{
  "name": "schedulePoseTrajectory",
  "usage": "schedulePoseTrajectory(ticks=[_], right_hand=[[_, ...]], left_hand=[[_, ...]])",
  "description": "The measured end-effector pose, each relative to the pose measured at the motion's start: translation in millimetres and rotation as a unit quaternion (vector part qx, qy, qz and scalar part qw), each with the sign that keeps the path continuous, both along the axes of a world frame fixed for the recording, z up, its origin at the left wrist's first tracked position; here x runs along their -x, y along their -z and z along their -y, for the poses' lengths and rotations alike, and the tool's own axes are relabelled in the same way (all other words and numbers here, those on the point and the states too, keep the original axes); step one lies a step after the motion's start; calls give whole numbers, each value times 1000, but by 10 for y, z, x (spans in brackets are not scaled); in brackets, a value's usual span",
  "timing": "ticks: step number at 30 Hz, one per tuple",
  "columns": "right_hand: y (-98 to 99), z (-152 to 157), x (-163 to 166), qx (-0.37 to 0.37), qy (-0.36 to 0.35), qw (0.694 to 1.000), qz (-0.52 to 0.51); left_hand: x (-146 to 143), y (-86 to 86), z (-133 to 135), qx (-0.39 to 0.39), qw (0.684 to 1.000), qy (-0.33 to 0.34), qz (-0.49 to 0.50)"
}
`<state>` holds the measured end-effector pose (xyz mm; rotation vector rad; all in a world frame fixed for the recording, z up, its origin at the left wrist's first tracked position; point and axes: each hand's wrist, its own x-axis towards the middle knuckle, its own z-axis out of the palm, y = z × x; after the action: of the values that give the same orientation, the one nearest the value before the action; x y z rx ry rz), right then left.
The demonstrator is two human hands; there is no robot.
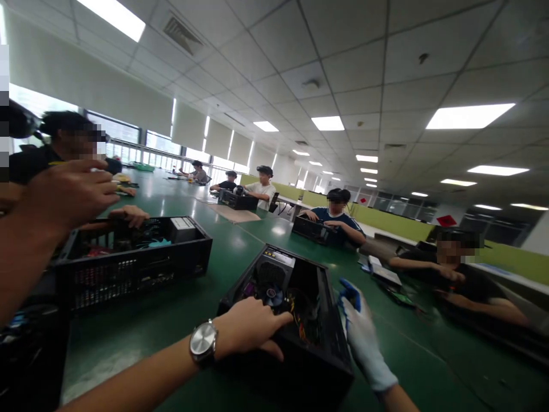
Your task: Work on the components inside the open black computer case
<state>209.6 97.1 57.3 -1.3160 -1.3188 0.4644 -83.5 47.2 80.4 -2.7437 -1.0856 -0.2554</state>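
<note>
A black computer case (295, 366) lies open-topped in front of me, with a power supply (274, 272), a blue fan (273, 296) and bundled yellow, red and black cables (300, 323) inside. My left hand (253, 323), bare and with a wristwatch (203, 340), reaches over the near left edge of the case. Its index finger points at the cables and the thumb stands apart; nothing shows in its grip. Beside the right wall of the case is my right hand (360, 326), in a white glove with blue fingertips. Its fingers are bent but apart, holding nothing visible.
On the left, another open computer case (141, 274) has a co-worker's hand (128, 216) at it. A person's raised arm (64, 212) fills the left foreground. Parts (384, 272) lie to the right on the green table (223, 237). Several people work at cases around it.
</note>
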Motion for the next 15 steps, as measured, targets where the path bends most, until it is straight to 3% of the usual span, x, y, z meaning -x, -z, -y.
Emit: schedulePoseTrajectory(ticks=[4,7,9,12,15], right_hand=[[281,563,-84,70,51,992,-96],[560,810,95,96,62,982,-150],[686,794,315,82,67,969,-223],[720,533,712,2,91,953,-289],[630,234,1092,-93,18,981,-169]], left_hand=[[-51,-39,71,29,999,-25,15],[-40,-80,126,43,998,-34,12],[4,-66,124,54,998,-39,10],[90,-53,52,44,998,-47,8],[28,-233,-2,-22,999,-21,15]])
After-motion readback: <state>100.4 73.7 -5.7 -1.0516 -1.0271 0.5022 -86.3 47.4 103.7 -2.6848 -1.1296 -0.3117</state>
